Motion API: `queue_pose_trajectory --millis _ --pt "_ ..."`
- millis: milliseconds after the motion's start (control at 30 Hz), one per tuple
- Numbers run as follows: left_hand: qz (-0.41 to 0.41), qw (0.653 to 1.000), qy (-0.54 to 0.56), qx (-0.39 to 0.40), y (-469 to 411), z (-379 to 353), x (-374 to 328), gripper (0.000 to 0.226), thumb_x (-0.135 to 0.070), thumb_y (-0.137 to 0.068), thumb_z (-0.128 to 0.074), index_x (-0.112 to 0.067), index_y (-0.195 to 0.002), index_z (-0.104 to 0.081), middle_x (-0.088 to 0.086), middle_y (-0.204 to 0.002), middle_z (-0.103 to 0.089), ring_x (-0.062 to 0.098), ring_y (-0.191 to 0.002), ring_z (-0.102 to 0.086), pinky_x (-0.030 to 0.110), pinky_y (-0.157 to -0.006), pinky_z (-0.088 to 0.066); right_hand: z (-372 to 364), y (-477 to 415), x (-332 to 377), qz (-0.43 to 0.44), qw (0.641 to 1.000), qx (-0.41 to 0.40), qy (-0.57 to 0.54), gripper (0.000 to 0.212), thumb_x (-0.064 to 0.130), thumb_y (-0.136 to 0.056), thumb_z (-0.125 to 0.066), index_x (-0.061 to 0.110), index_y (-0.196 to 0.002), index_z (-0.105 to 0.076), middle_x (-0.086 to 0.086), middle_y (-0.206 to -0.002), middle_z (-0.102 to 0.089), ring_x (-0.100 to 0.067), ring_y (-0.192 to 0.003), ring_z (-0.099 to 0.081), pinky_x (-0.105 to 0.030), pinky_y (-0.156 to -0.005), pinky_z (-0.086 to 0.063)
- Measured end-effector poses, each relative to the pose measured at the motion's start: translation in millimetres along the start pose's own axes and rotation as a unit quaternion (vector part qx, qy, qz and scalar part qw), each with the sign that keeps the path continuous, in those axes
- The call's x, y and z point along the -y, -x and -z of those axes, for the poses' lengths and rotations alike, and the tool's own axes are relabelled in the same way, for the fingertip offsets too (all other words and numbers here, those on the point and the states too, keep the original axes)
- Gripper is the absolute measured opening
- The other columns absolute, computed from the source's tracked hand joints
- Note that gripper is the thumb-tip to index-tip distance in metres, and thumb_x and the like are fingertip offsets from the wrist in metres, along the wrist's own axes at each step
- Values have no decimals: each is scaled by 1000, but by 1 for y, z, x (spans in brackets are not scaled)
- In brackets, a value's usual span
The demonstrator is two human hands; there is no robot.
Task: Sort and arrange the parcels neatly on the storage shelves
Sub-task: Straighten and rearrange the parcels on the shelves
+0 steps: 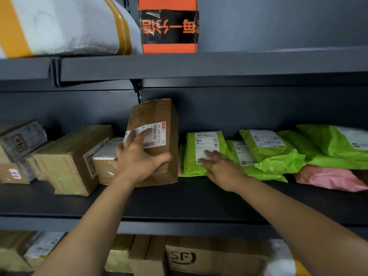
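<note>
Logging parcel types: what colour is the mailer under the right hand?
Lime green mailer with white label; head view.

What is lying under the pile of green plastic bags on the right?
A pink plastic mailer bag pokes out beneath the green plastic mailer bags; anything further under them is covered.

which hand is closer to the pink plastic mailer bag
Right. The right hand rests on a green plastic mailer left of the pink plastic mailer bag; the left hand grips the upright brown cardboard box farther left.
</note>
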State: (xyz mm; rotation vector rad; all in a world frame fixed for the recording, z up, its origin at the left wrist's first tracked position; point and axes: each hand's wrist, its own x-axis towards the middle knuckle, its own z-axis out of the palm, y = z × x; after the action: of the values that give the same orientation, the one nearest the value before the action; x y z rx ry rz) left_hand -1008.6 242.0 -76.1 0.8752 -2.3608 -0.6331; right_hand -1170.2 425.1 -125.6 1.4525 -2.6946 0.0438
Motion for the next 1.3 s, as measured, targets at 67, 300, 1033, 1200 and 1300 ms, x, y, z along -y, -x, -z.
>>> queue_pose_trajectory --millis 67,300,1033,1200,1300 --pt "3 1000 16 -1 2 0 -4 100 -72 -48 -63 -47 -139 -31 -9 -156 -17 30 -141 -18 52 -112 -21 1 0 -3 -3 1000 8 -23 55 30 -99 -43 25 -150 -22 1 -160 -1 -22 -146 -3 -36 -118 -12" --pt "-7 998 62 6 13 -5 -36 95 -65 -57 -72 -47 -139 -30 -13 -156 -16 31 -141 -16 55 -110 -23 43 19 3 -57 910 -97 -400 59 51 -92 -47 35 -146 -29 6 -153 -28 -14 -137 -32 -29 -110 -27" --pt "77 839 480 243 43 -35 -61 54 -4 -85 -62 -23 -134 -50 13 -119 -64 17 -106 -56 49 -109 -32 37 57 -14 -164 565 -114 -800 39 12 -91 -56 33 -123 -52 -1 -115 -64 -23 -102 -62 -46 -77 -55" --pt "110 815 491 287 61 -47 -65 67 -30 -88 -63 -54 -139 -27 -5 -139 -44 33 -127 -40 63 -98 -33 33 56 -13 -190 576 -80 -791 29 19 -94 -53 35 -119 -52 -1 -113 -63 -24 -107 -59 -46 -84 -51" --pt "109 823 504 239 66 -54 -62 69 -22 -85 -67 -53 -136 -33 -6 -132 -51 22 -116 -49 51 -94 -44 29 54 -11 -207 643 -85 -732 33 19 -95 -52 29 -127 -50 2 -116 -63 -21 -107 -58 -42 -92 -47"
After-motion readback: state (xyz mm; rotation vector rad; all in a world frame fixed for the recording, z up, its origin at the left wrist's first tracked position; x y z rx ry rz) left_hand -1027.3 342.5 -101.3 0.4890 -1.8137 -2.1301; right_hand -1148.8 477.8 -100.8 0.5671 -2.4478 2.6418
